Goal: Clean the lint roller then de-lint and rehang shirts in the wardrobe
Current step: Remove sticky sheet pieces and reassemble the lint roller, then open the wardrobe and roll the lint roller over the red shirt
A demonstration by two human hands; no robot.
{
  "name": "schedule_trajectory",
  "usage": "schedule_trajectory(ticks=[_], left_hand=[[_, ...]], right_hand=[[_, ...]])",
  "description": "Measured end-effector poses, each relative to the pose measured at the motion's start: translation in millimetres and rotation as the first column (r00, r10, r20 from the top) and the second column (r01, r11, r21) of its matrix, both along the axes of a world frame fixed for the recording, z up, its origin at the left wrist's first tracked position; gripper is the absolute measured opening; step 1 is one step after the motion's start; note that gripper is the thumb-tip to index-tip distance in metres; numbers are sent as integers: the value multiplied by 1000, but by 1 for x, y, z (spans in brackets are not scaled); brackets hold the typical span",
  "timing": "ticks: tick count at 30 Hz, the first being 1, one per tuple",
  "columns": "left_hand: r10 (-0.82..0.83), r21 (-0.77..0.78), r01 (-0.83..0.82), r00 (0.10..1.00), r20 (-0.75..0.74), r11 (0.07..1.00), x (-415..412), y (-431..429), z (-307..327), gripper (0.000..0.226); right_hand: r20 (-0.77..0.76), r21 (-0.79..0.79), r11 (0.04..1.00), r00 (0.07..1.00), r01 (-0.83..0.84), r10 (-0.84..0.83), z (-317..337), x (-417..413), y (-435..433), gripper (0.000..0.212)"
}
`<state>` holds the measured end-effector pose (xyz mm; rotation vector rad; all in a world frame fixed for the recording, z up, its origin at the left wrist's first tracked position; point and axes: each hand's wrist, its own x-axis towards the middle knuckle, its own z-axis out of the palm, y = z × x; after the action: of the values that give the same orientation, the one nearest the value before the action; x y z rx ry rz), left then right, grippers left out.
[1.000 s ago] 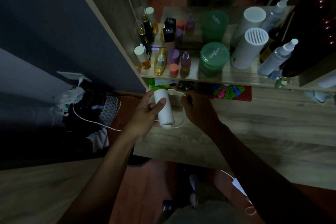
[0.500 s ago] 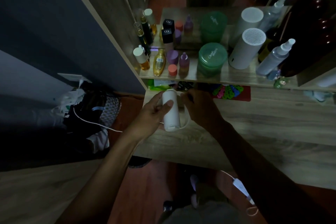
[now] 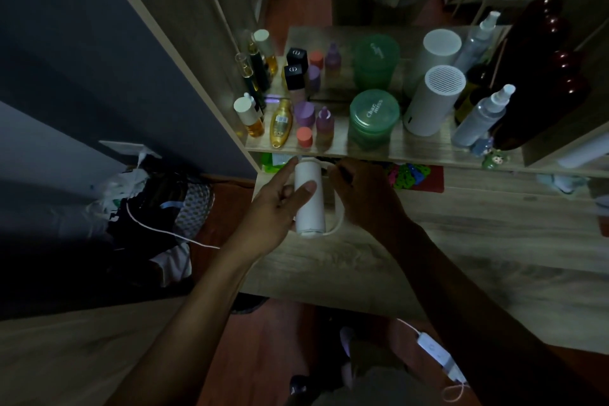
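The lint roller (image 3: 309, 208) is a white cylinder on a thin white frame, held over the left end of the wooden table (image 3: 461, 241). My left hand (image 3: 280, 208) wraps the roll from the left, thumb across its front and forefinger stretched along its side. My right hand (image 3: 365, 194) is closed on the roller's handle at the right, fingertips near the roll's top end. No shirts or wardrobe are in view.
Just beyond the hands, a wooden shelf (image 3: 412, 152) carries several bottles, a green jar (image 3: 374, 119), a white cylinder (image 3: 435, 99) and a spray bottle (image 3: 481, 115). A clothes pile (image 3: 158, 208) with a white cable lies on the floor at left. A white cable switch (image 3: 435, 353) hangs near my right arm.
The roll has swung from tilted to nearly upright and shifted slightly right. My left thumb now lies across its front, and the forefinger has stretched out along the roll.
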<state>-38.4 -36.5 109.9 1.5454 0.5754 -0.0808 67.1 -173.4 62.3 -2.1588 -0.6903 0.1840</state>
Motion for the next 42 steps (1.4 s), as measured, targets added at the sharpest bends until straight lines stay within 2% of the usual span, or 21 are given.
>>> schedule_trajectory(ticks=[7,11,15,18,20,22,23,26,30,33,37,38,42], left_hand=[[-49,-2,49,999,14,999,6,6,5,64],[-19,6,19,1000,-4,1000,7,12,8,53],[94,149,-95,995,12,984,0,26,10,60],[171,263,-176,984,44,949,-15,42,23,51],[238,334,-257,966,97,907,-31,55,39,38],[311,378,-357,934,179,854,-53,71,56,32],[351,371,-408,912,213,834,-66,78,67,30],[493,278,-577,809,320,768,-114,102,93,23],[628,381,-725,688,364,574,-201,143,104,12],[725,500,-757,612,317,420,-273,180,97,10],[823,666,-701,520,230,256,-369,244,74,31],[843,697,-676,501,195,241,-391,259,67,35],[902,765,-578,431,-9,284,-457,305,44,34]], right_hand=[[-14,22,999,999,-28,29,8,3,-1,28],[-89,36,997,994,-68,71,15,4,1,23],[-267,102,975,939,-197,218,23,2,9,17],[-355,109,946,877,-304,323,25,-7,26,27],[-289,98,948,903,-302,318,26,-16,45,28],[-203,168,940,922,-299,329,31,-27,71,23],[-226,197,934,914,-297,338,35,-34,87,23],[-305,237,911,865,-337,399,48,-64,140,25],[-301,272,821,766,-502,568,67,-126,208,27],[-314,306,762,695,-570,646,84,-179,255,26],[-305,325,691,620,-646,723,101,-248,314,34],[-313,326,685,609,-652,729,104,-263,327,37],[-321,324,664,582,-674,747,118,-321,365,49]])
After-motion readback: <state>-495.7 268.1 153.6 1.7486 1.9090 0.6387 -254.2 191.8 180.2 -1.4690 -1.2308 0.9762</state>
